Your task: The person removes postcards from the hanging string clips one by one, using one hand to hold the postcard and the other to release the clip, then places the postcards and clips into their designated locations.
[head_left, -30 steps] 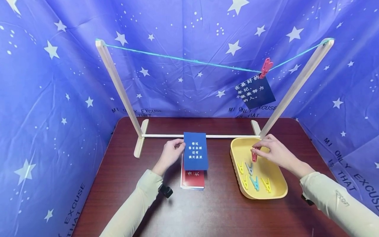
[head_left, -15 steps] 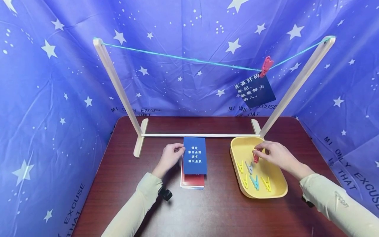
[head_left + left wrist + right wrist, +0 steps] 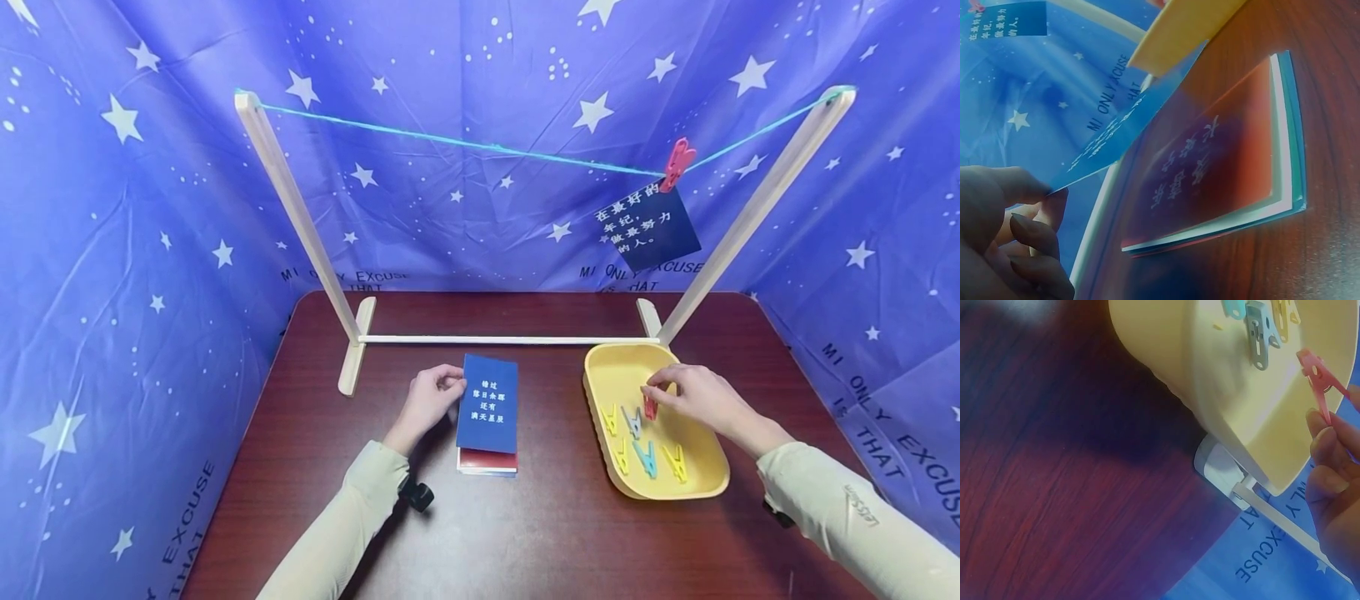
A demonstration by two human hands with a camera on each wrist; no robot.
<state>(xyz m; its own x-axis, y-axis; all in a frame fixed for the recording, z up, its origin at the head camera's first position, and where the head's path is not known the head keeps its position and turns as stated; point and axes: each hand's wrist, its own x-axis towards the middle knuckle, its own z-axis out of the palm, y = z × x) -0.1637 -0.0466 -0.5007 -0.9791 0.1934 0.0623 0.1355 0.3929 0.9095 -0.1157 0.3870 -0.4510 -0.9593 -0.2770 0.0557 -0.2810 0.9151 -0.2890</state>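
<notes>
My left hand [image 3: 431,402] pinches a blue card [image 3: 489,404] with white writing by its left edge. In the left wrist view that card [image 3: 1125,128] is tilted above a stack of cards [image 3: 1210,156] whose top one is red. My right hand [image 3: 701,398] pinches a red clothespin [image 3: 650,407] by its handles, over the yellow tray [image 3: 720,475]; the right wrist view shows the clothespin [image 3: 1316,372] above the tray floor. Several yellow, blue and grey clothespins [image 3: 646,457] lie in the tray.
Behind the hands stands a wooden frame [image 3: 300,217] with a green string [image 3: 465,143] across its top. Near the string's right end, a red clothespin [image 3: 678,163] holds a dark blue card [image 3: 651,227]. A starry blue cloth [image 3: 465,50] hangs around the brown table [image 3: 525,542].
My left hand has drawn the blue card down toward me, so it covers more of the red card. My right hand has lowered slightly with the red clothespin.
</notes>
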